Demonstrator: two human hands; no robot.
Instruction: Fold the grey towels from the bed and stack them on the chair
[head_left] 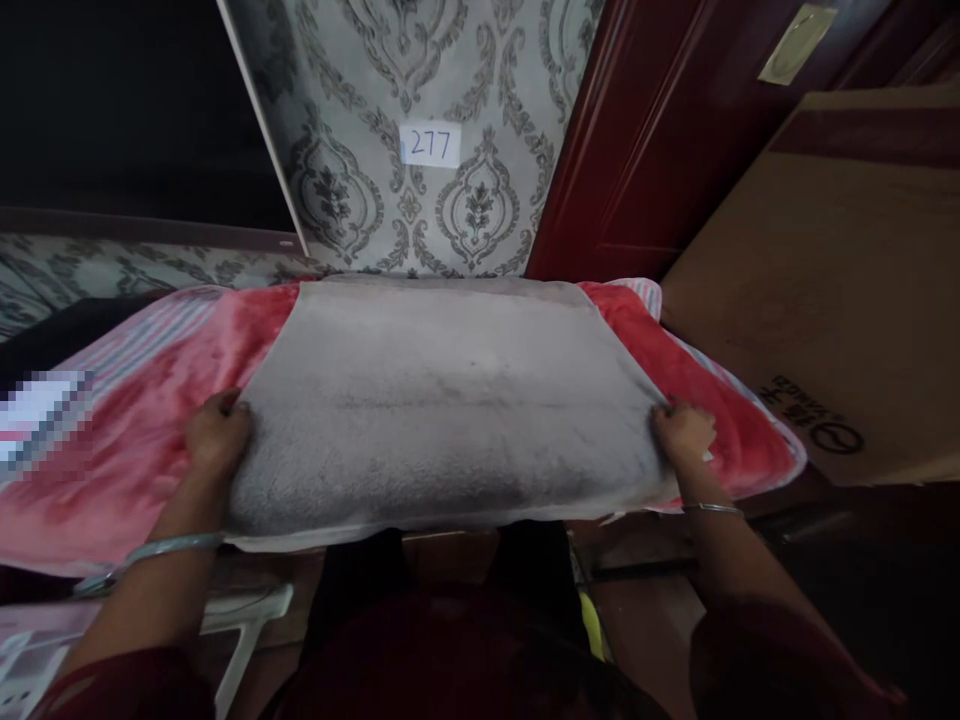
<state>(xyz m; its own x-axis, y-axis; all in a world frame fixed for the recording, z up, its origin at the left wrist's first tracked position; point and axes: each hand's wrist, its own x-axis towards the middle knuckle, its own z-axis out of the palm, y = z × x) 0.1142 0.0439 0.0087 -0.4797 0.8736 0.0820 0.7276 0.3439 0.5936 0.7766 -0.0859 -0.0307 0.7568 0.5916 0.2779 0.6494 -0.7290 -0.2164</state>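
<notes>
A grey fleece cloth (450, 400) lies folded flat on top of a red and pink blanket (142, 420) with striped edging. My left hand (216, 432) grips the cloth's left edge, fingers curled around it. At the opposite edge my right hand (684, 434) is closed on the cloth as well. Each wrist carries a bangle.
Patterned grey wallpaper with a paper label "277" (430, 145) rises behind. A dark red door (675, 130) stands at the right, and a large cardboard box (832, 290) leans beside it. A white plastic frame (247, 615) sits low at the left.
</notes>
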